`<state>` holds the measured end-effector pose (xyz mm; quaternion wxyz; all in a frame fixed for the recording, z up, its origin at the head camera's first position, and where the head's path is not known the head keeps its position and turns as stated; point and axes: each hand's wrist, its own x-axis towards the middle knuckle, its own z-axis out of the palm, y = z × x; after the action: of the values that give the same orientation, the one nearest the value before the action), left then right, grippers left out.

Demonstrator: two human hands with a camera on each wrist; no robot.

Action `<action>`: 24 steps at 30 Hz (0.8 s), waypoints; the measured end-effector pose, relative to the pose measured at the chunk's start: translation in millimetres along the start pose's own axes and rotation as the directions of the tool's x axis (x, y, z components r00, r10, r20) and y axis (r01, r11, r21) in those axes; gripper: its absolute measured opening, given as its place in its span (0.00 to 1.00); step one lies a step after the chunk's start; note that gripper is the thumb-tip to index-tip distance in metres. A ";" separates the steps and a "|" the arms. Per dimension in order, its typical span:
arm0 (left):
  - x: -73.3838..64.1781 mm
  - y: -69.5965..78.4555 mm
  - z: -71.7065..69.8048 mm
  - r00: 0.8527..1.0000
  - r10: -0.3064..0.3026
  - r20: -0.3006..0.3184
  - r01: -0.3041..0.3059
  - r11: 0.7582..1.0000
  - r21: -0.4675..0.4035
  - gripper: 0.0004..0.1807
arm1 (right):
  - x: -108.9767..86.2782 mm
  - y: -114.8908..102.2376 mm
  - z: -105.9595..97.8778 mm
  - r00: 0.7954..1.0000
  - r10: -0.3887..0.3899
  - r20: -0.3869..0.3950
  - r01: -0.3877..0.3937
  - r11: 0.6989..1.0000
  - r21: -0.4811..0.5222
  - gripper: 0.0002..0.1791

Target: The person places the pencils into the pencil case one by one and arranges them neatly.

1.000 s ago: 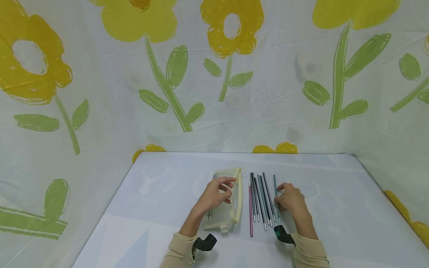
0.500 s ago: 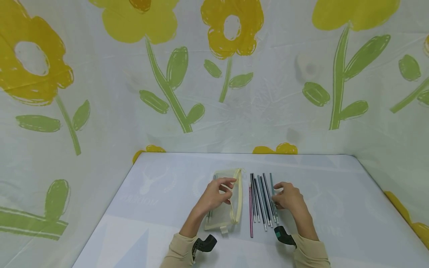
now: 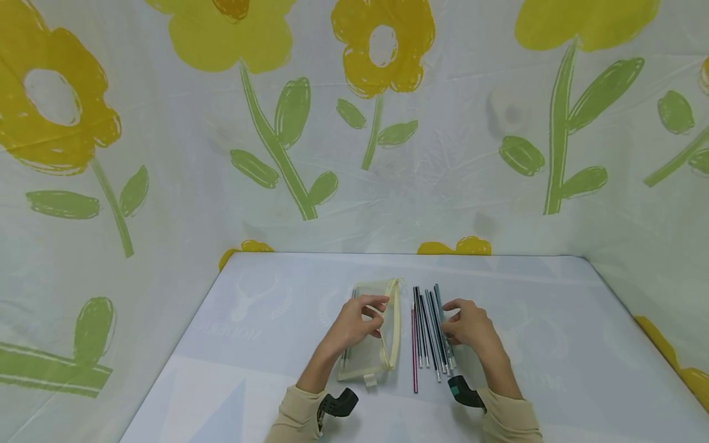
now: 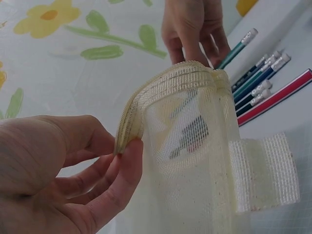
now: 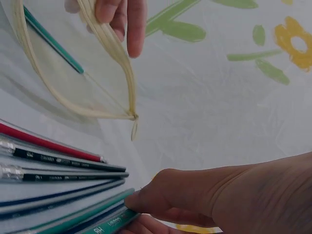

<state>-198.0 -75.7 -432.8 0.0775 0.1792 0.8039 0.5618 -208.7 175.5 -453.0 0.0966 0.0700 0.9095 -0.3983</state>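
Note:
My left hand [image 3: 354, 320] pinches the zippered edge of a pale yellow mesh pencil case [image 4: 185, 190], drawing its mouth apart. Inside the case lies a green pencil [image 5: 53, 41]. Right of the case, several dark and green pencils lie side by side, their eraser ends toward me, with a red pencil [image 3: 415, 363] at the left of the row. At the row's right side, my right hand [image 3: 472, 326] pinches a green pencil [image 5: 109, 223] between thumb and fingers, close against the others. That pencil's eraser end shows in the left wrist view.
A pale patterned cloth covers the table [image 3: 266, 344]. Behind it and at both sides hangs a white curtain [image 3: 454, 184] printed with yellow flowers. A fabric tab [image 4: 265, 170] sticks out from the case's end. Each wrist carries a black camera [image 3: 339, 403].
My right hand has moved left, carrying the green pencil from apart on the right up against the row. The left hand has stayed at the case's edge.

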 end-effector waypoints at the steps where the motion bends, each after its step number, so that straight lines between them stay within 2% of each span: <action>1: 0.8 -2.3 0.6 1.000 -0.005 -0.002 0.005 1.000 0.007 0.24 | -0.4 -1.7 1.3 1.000 -0.009 0.005 0.009 1.000 0.001 0.25; 3: 3.3 -8.9 1.8 1.000 -0.018 -0.003 0.018 1.000 0.020 0.24 | -1.4 -5.0 3.9 1.000 -0.028 0.013 0.028 1.000 0.000 0.24; 9: 12.1 -33.4 3.6 1.000 -0.005 -0.003 0.005 1.000 0.022 0.24 | -4.1 -13.0 13.2 0.997 -0.075 0.034 0.075 0.997 0.006 0.24; 14: 14.4 -38.4 3.2 1.000 -0.003 0.001 0.003 1.000 0.023 0.24 | -5.2 -18.4 20.7 0.994 -0.092 0.058 0.091 0.996 0.015 0.24; 24: 14.0 -37.9 6.2 1.000 -0.001 0.010 0.001 1.000 -0.011 0.24 | -4.6 -26.4 31.7 0.989 -0.123 0.084 0.118 0.991 0.055 0.22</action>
<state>-216.6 -76.5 -469.2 0.0827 0.1810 0.8005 0.5653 -205.8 134.0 -454.2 0.1101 -0.0001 0.8967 -0.4286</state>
